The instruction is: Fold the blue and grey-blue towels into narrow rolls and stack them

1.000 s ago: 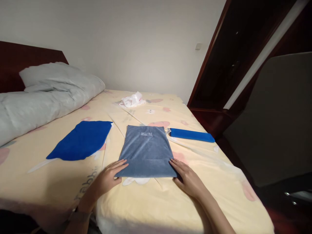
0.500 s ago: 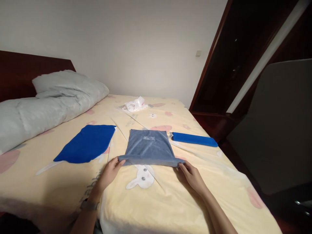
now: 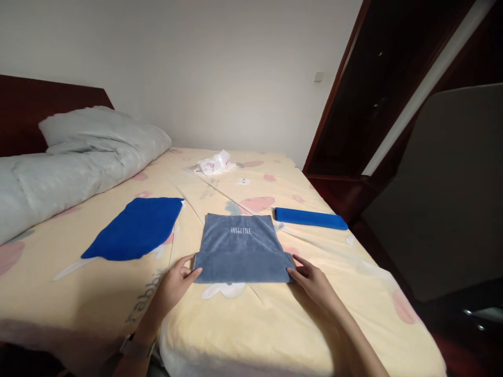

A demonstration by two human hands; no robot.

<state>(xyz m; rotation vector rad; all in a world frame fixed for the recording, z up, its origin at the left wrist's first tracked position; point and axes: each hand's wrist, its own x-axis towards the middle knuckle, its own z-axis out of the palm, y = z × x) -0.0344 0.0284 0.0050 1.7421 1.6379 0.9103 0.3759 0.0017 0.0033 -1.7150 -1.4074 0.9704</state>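
A grey-blue towel [image 3: 239,243] with white lettering lies on the bed in front of me, its near part folded over into a flat band. My left hand [image 3: 178,277] grips the left end of that band, thumb on top and index finger at its upper corner. At the right end, my right hand [image 3: 310,275] holds the band in the same way. To the left a blue cloth [image 3: 135,229] is spread flat. A second blue cloth [image 3: 311,218], folded into a narrow strip, lies beyond the towel on the right.
The bed [image 3: 220,335] has a yellow patterned sheet. A crumpled white plastic bag [image 3: 214,163] rests near its far edge. A bunched grey quilt [image 3: 90,157] lies at the left, by the dark headboard [image 3: 51,107]. Dark wooden furniture [image 3: 353,99] stands beyond the right edge.
The near edge of the grey-blue towel, a narrow roll before, now lies as a wider flat fold. Both hands have come slightly towards me with it, and the view has shifted a little.
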